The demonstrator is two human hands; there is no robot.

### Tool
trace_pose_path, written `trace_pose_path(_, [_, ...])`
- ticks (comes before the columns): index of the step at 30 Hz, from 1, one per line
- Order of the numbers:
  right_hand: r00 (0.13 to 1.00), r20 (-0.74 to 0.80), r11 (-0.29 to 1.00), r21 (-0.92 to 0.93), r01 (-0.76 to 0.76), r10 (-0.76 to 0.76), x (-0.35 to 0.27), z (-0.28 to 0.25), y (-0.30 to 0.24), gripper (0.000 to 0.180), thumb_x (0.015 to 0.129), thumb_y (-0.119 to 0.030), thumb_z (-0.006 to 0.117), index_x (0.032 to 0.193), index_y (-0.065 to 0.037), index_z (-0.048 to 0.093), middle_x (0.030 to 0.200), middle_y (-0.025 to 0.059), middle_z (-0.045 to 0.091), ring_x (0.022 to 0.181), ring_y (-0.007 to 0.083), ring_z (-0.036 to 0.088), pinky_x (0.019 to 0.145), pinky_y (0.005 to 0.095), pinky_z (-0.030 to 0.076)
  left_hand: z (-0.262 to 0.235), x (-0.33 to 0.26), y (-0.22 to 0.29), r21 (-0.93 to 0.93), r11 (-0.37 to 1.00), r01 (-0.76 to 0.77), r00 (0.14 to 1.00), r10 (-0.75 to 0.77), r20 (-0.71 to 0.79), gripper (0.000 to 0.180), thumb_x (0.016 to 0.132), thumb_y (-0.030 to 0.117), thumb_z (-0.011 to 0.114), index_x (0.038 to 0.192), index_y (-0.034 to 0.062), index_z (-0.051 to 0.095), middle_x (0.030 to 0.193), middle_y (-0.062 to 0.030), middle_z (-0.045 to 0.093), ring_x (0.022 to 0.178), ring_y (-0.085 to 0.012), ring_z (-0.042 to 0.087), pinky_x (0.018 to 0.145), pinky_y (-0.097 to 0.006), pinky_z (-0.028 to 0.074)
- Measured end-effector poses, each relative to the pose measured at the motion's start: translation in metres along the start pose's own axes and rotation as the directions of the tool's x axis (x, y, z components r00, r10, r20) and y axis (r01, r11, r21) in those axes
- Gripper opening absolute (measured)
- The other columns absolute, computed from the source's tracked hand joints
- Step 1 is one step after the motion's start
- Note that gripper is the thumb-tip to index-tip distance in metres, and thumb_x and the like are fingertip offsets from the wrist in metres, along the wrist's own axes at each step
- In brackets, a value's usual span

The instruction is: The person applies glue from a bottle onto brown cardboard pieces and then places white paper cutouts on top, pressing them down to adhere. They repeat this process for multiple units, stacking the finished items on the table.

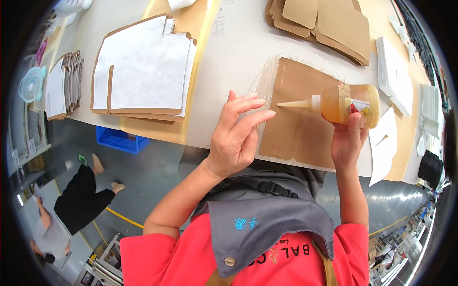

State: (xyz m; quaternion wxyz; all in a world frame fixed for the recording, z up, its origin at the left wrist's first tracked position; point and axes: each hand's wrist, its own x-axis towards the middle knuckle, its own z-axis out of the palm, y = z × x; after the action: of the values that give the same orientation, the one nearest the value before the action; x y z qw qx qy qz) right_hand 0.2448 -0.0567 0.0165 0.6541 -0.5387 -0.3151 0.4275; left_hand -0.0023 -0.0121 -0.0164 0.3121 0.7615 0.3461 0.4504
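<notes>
My right hand (348, 143) is closed round a squeeze bottle (338, 106) of amber liquid, most likely glue. The bottle lies nearly level, and its long pale nozzle points left over a brown panel (298, 128) on the table in front of me. Whether the tip touches the panel I cannot tell. Just left of the panel hovers my left hand (236, 136), fingers apart and holding nothing, its fingertips near the panel's left edge. Shiny, clear dried streaks run along the panel's far and left edges on the tabletop.
Brown panels (329, 24) are piled at the far right. White-faced, brown-edged pieces (143, 66) form a stack on the left, with a bundle of narrow pieces (64, 86) beyond. White sheets (395, 74) lie right. A blue crate (121, 140) sits below the table; a person (71, 205) walks at left.
</notes>
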Motion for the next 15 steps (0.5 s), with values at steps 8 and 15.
trace_pose_path(8, [0.996, 0.089, 1.000, -0.025, 0.017, -0.014, -0.037, -0.004, 0.001, 0.076, 0.090, -0.042, 0.072, 0.144, -0.002, 0.038, 0.137, 0.0188, 0.053, 0.129, 0.0279, 0.051, 0.107, 0.0425, 0.042, 0.002, -0.001, 0.000, 0.020, 1.000, -0.001, 1.000, 0.002, -0.028, 0.042, 0.078, -0.013, 0.049, 0.108, 0.0069, 0.072, 0.118, -0.0096, 0.060, 0.117, -0.0282, 0.059, 0.118, -0.053, 0.027])
trace_pose_path(15, [0.988, 0.139, 0.978, -0.192, 0.087, -0.061, -0.068, -0.016, 0.005, 0.097, 0.075, -0.059, 0.080, 0.142, 0.001, 0.042, 0.138, 0.0200, 0.052, 0.128, 0.0315, 0.052, 0.108, 0.0466, 0.042, 0.004, -0.001, 0.002, 0.019, 1.000, 0.003, 0.999, -0.002, -0.047, 0.042, 0.078, -0.013, 0.050, 0.107, 0.0078, 0.072, 0.117, -0.0085, 0.060, 0.116, -0.0278, 0.059, 0.118, -0.052, 0.028])
